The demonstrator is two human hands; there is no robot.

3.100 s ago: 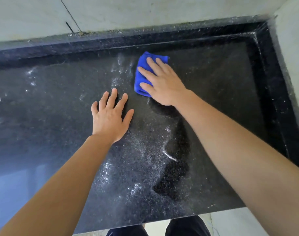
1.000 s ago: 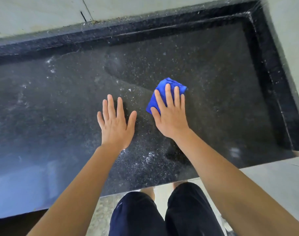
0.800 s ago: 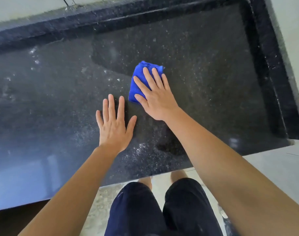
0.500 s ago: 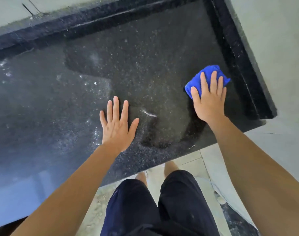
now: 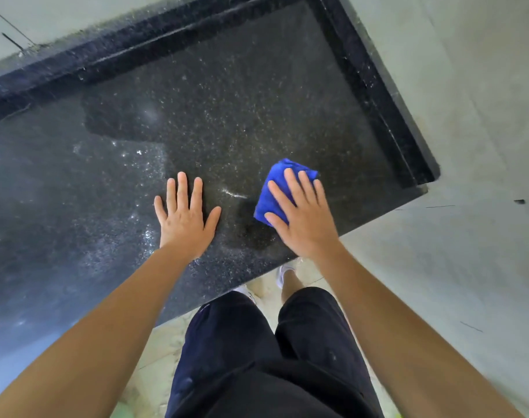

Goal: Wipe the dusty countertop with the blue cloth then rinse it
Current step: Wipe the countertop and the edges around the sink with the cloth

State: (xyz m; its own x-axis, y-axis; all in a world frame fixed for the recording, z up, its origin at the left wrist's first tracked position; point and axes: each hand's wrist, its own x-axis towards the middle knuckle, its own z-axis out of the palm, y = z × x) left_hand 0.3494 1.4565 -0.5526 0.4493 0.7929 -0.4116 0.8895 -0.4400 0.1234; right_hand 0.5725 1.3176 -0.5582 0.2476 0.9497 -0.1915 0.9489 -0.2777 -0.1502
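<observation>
Blue cloth (image 5: 275,188), soft and light, lies folded near the counter's (image 5: 257,86) front edge under the flat right hand (image 5: 302,215); left hand (image 5: 186,218) spread beside it, so pinch a free fold

Light: bright, soft daylight, evenly spread.
Glare: bluish sheen washing over the table (image 5: 25,297) at near left; specks glinting mid-scene.
Shadows: weak, soft-edged.
Focus: mostly sharp, a touch soft toward the edges.
Distortion: wide-angle bend, table borders slanting.
</observation>
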